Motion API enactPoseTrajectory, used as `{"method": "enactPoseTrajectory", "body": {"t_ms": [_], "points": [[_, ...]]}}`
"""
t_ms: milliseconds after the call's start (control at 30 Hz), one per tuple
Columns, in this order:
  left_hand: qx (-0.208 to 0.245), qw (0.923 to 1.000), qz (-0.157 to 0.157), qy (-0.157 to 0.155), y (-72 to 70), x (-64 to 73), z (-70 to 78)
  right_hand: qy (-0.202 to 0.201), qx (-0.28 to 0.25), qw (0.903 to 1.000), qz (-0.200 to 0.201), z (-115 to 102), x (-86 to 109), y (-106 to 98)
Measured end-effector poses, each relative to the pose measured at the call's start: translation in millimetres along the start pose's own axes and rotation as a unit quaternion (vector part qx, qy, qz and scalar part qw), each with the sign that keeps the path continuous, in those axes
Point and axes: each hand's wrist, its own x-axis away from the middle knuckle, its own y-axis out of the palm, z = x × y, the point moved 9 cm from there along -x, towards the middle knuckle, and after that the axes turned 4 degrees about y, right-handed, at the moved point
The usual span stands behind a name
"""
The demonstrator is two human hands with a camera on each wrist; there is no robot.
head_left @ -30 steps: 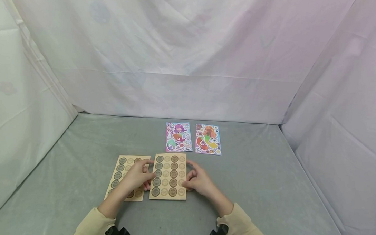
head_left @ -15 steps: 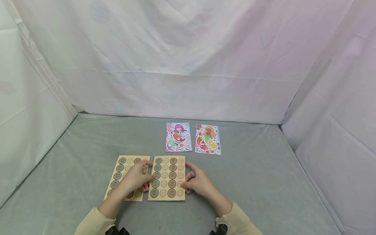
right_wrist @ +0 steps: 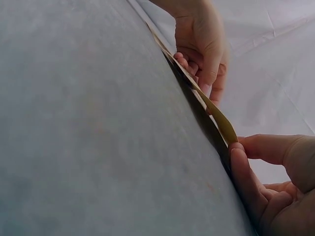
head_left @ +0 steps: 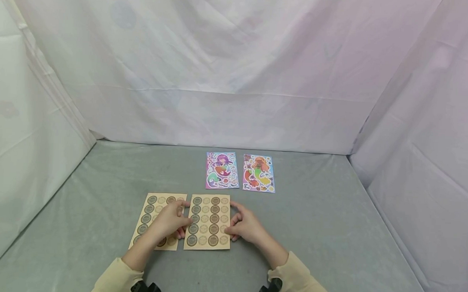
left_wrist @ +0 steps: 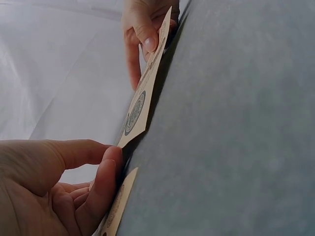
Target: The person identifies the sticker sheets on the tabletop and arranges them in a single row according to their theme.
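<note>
Between my hands is a tan sheet of round stickers (head_left: pixel 209 224), printed in rows of dark and pale circles. My left hand (head_left: pixel 170 219) pinches its left edge between thumb and fingers. On the opposite edge, my right hand (head_left: pixel 248 224) pinches it the same way. Both wrist views show the held sheet (left_wrist: pixel 140 108) close over the table, with a dark shadow gap beneath and a slight bend near the right fingers (right_wrist: pixel 238 155). A second, similar sticker sheet (head_left: pixel 148 211) lies flat to the left, partly covered by my left hand and forearm.
Two colourful mermaid sticker sheets lie farther back, a purple-haired one (head_left: pixel 223 170) and an orange-haired one (head_left: pixel 259 173) to its right. The grey cloth-covered table (head_left: pixel 313 200) is bounded by white curtains (head_left: pixel 227 120) behind and at both sides.
Both hands have brought the held sticker sheet slightly toward me and to the left, lowering it beside the other tan sheet. The remaining sheets have not moved.
</note>
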Motion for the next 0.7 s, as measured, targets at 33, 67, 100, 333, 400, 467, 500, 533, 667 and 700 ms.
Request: {"method": "enactPoseTrajectory", "body": {"t_ms": [33,67,100,333,400,467,500,533,667,700], "points": [[0.002,1.0,-0.001,-0.001,0.1,-0.4,-0.6,0.002,0.0,1.0,0.001,0.3,-0.2,-0.1],[0.005,1.0,-0.001,-0.002,0.1,-0.6,-1.1,0.003,0.0,1.0,0.002,0.7,-0.4,-0.2],[0.007,1.0,-0.001,-0.002,0.1,-0.9,-1.6,0.004,0.0,1.0,0.004,1.2,-0.7,-0.4],[0.02,0.9998,-0.008,-0.003,0.5,-1.1,-3.0,0.001,0.004,1.0,0.003,-3.1,1.6,-0.1],[0.024,0.9997,-0.011,-0.003,0.6,-0.7,-3.0,-0.001,0.005,1.0,0.002,-2.9,1.4,0.0],[0.028,0.9995,-0.013,-0.003,0.5,-0.5,-3.1,0.0,0.009,1.0,0.001,-2.2,1.0,0.0],[0.031,0.9994,-0.015,-0.003,0.6,-0.4,-3.1,0.003,0.011,0.9999,0.0,-1.8,0.7,-0.1],[0.033,0.9993,-0.017,-0.003,0.7,-0.4,-3.1,0.004,0.01,0.9999,-0.001,1.4,-1.0,-0.5],[0.038,0.999,-0.024,0.001,1.0,-0.5,-2.9,0.01,0.021,0.9997,-0.004,7.0,-4.5,-0.8],[0.039,0.9989,-0.025,0.002,1.2,-0.6,-2.8,0.01,0.022,0.9997,-0.006,6.9,-4.5,-0.6]]}}
